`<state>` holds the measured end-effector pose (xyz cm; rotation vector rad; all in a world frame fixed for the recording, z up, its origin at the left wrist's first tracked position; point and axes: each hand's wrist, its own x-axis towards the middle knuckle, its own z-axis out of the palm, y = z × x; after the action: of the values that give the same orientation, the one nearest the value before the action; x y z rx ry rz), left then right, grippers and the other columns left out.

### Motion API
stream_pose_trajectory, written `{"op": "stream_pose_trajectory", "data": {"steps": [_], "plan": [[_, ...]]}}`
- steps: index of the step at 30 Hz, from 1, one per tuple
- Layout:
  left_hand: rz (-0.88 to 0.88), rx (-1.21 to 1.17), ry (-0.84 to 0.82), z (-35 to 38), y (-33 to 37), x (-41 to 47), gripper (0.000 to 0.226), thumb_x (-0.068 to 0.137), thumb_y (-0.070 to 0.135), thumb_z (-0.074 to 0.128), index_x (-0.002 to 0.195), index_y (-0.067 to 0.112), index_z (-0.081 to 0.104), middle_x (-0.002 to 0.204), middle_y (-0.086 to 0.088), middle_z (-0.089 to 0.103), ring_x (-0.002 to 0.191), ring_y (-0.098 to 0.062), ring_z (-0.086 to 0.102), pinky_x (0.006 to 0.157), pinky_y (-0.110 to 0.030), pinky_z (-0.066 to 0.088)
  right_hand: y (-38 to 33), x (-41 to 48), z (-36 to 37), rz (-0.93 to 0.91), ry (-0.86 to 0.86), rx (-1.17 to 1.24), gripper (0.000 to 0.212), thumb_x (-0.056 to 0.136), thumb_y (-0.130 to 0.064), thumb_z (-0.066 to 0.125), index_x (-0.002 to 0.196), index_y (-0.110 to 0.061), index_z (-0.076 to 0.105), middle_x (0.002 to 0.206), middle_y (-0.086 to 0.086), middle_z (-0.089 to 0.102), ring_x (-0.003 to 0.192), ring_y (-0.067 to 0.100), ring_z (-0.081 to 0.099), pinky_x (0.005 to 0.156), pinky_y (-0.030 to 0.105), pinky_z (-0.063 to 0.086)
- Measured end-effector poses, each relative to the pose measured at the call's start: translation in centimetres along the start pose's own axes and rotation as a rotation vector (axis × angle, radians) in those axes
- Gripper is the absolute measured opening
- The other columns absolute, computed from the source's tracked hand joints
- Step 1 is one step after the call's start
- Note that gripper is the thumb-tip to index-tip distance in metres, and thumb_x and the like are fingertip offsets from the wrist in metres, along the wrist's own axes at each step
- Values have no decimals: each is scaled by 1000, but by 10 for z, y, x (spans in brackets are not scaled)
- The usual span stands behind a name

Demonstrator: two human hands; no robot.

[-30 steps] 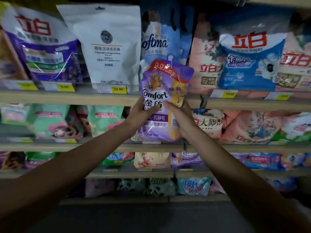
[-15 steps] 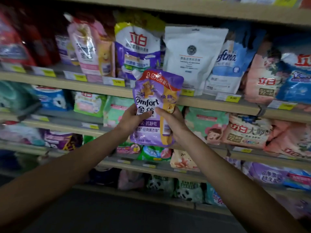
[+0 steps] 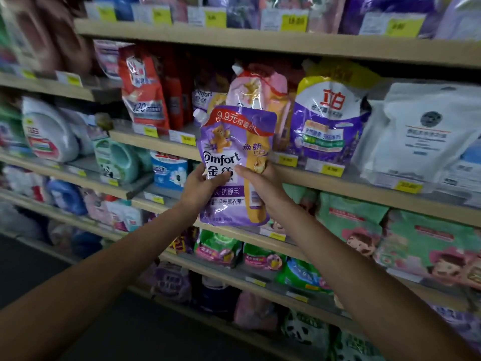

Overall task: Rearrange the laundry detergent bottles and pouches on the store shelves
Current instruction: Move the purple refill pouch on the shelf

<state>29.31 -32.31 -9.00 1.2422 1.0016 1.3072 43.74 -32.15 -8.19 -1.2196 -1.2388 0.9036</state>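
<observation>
- Both hands are on one purple Comfort pouch (image 3: 235, 165), held upright in the air in front of the shelves, roughly level with the pale shelf edge (image 3: 338, 182) that runs behind it.
- Left hand (image 3: 201, 190) wraps the lower left side, thumb across the front just under the "Comfort" lettering, other fingers hidden round the back.
- Right hand (image 3: 263, 186) closes on the right side, thumb lying over the front near the yellow strip, fingers tucked behind. So both grips are closed snug on the pouch, not loose.
- The pouch's white spout cap (image 3: 200, 115) sits at its top left corner, and a red banner with 9.9 runs across the top.
- Right behind it on the shelf stands a pink pouch (image 3: 257, 87), and another purple Comfort pouch (image 3: 204, 96) peeks out to the left of that.
- Further left are red bags (image 3: 141, 86); to the right, a purple and yellow pouch (image 3: 329, 118) and then a big white bag (image 3: 416, 136).
- Down left on the lower shelves there's a white jug (image 3: 48, 131) and a green bottle (image 3: 117, 160), kinda blurry, so I can't read their labels.
- Green pouches with cartoon faces (image 3: 359, 225) sit on the shelf below right.
- Yellow price tags (image 3: 329, 169) line the shelf edges.
</observation>
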Motion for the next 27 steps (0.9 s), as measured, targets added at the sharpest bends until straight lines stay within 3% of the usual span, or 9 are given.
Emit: {"op": "stream_pose_trajectory", "data": {"steps": [6,11,14,16,19,22,24,26,27], "plan": [[41,2,76,-50,4,73,30,87,10,65,116,9,57,97,-3,70,72,-10,70,57,-19,55,1,75,64,-36,-7,-30,22,79,-25,73,71,-20,53,68,-4,59,66,11,57,65,26,46],[107,-24,104,-75,14,142,27,86,11,66,112,13,59,98,-3,72,77,-14,71,63,-25,58,-10,143,97,-72,-6,-57,32,77,-32,73,99,-12,60,94,7,70,89,23,66,83,37,52],[144,-25,109,-86,22,181,24,85,14,67,108,14,60,98,-2,73,78,-15,72,64,-27,58,-19,177,110,-116,16,-58,23,79,-32,72,91,-23,55,81,-8,64,75,9,63,67,26,47],[141,-72,100,-92,27,204,17,85,14,67,101,17,61,95,-1,73,76,-16,72,66,-32,59,-23,193,117,-126,60,-39,37,78,-30,74,106,-20,51,86,-13,61,77,3,60,62,20,44],[162,-100,116,-99,32,235,11,86,13,65,92,20,61,94,-2,71,81,-21,69,77,-39,57,-26,212,127,-179,68,-67,61,77,-20,75,128,-12,42,104,-7,59,88,3,57,69,12,45],[229,-94,88,-102,34,264,10,86,10,64,92,18,61,94,-4,71,82,-20,68,77,-37,56,-26,231,135,-215,49,-161,83,76,-11,75,144,-15,27,114,-8,50,97,-1,51,81,12,41],[271,-94,45,-102,35,281,16,87,7,63,102,11,60,100,-8,70,83,-17,67,76,-32,56,-25,241,139,-243,96,-184,87,75,-6,75,145,-15,24,117,-5,52,92,-7,51,76,3,39],[318,-74,2,-103,35,298,28,86,3,63,113,4,57,103,-8,68,81,-8,66,72,-20,55,-23,251,144,-256,172,-232,92,75,-6,75,147,-14,19,128,2,53,101,-1,53,76,3,37],[337,-56,-28,-103,35,306,31,86,1,63,116,2,55,102,-8,67,79,-4,65,70,-15,53,-21,255,146,-248,201,-246,96,75,-6,75,149,-15,15,135,4,51,110,6,51,83,6,36]]}}
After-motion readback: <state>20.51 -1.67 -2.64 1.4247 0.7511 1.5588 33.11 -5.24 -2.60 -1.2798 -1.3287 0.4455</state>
